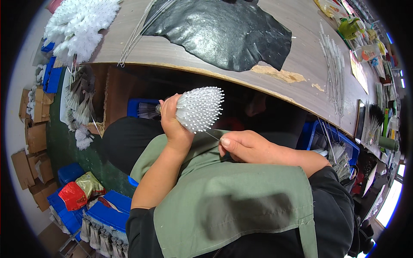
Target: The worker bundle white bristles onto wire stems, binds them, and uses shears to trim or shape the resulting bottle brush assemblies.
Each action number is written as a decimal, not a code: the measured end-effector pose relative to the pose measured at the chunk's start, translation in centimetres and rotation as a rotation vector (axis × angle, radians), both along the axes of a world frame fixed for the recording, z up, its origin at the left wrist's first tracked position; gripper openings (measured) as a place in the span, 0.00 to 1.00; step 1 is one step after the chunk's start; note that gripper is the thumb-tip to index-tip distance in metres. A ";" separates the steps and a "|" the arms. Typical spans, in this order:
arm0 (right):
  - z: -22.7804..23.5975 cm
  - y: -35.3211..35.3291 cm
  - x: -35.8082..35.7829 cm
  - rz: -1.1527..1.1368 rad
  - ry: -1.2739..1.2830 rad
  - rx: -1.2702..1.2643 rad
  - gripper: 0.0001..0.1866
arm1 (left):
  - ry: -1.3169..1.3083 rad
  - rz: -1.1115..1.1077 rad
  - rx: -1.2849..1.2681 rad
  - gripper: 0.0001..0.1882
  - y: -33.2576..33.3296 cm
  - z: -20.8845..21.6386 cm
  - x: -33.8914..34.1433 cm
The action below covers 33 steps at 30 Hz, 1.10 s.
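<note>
My left hand [174, 122] grips a thick bundle of white-tipped thin brushes [200, 108] and holds it over my lap, below the table edge. Their white heads fan out to the right. Just to the right and below, my right hand [247, 147] pinches one thin wire brush [211, 136] between thumb and fingers, its end touching the bundle. A green apron [232, 193] covers my lap under both hands.
A wooden table [301, 51] carries a black sheet [228, 30], a pile of white brushes [81, 26] and loose wire brushes [333, 64]. Blue bins [107, 213] of brushes and cardboard boxes [34, 137] stand on the floor at left; another blue bin [340, 146] is at right.
</note>
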State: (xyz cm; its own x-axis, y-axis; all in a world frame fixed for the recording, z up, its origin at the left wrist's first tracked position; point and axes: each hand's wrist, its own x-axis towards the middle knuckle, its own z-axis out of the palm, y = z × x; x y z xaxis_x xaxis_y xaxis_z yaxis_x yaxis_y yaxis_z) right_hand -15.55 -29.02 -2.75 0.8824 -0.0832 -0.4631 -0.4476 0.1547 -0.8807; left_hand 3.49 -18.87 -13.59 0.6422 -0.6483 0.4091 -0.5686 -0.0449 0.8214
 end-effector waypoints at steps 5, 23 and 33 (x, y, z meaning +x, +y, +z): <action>-0.2 0.4 0.1 -0.001 -0.014 -0.120 0.20 | -0.071 0.020 0.012 0.21 0.0 0.3 0.1; 0.3 0.0 0.1 0.064 -0.151 -0.101 0.22 | -0.212 -0.030 -0.054 0.10 -0.7 2.3 0.1; 0.4 0.1 0.3 0.039 -0.157 -0.099 0.21 | -0.269 0.001 -0.013 0.11 -0.8 3.1 -0.3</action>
State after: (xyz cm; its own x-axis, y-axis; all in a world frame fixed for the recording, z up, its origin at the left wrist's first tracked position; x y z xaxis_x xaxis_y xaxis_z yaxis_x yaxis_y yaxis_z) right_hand -15.30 -28.87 -2.34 0.9466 -0.0858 -0.3107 -0.3075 0.0487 -0.9503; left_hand 3.20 -19.66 -10.49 0.5097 -0.6417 0.5731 -0.7664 -0.0359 0.6414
